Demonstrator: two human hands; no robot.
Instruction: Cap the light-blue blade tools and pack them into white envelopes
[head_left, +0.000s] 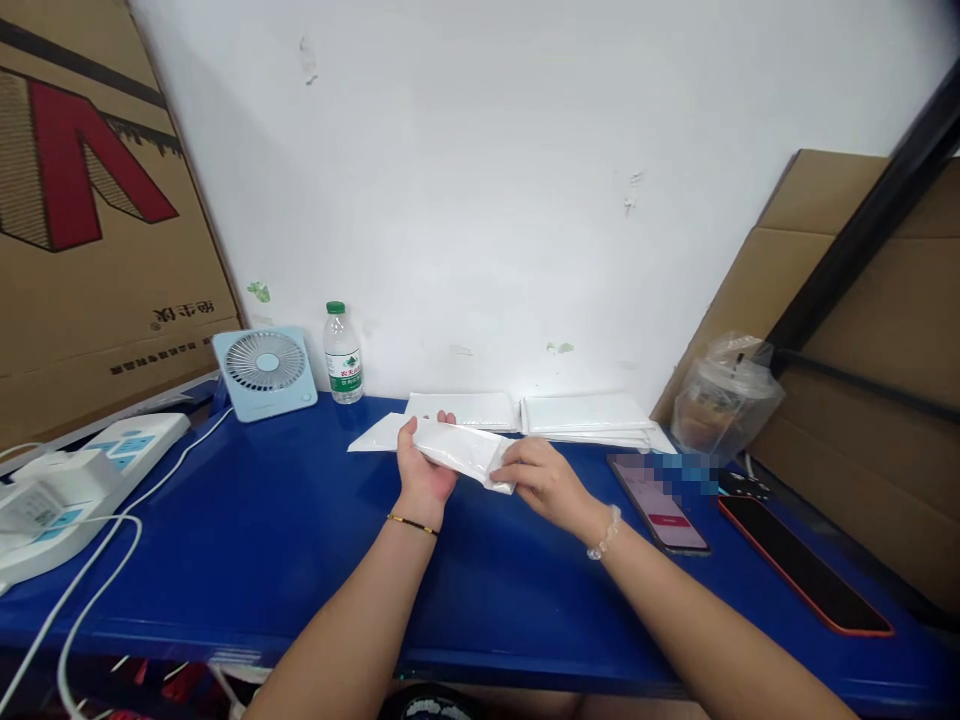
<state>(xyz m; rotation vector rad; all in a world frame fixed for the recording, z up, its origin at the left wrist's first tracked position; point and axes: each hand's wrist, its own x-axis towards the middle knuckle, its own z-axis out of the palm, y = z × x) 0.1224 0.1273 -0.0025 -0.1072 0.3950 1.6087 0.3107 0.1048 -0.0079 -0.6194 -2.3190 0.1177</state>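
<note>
A flat, narrow white packet (461, 449) is held above the blue table, tilted down toward its right end. My left hand (427, 465) is wrapped round its left part from below, thumb in front and fingertips showing behind. The fingers of my right hand (544, 482) pinch the packet's right end. Behind it, against the wall, lie two piles of flat white packets, a left one (469, 408) and a right one (585, 415). Another white piece (373, 435) lies on the table left of my left hand, partly hidden.
On the blue table (300, 540) stand a light blue fan (268, 372), a bottle (344, 360) and a bagged drink cup (716, 400). A power strip (97, 480) with cables lies left. Two phones, one lit (660, 505) and one dark (806, 565), lie right. Cardboard flanks both sides.
</note>
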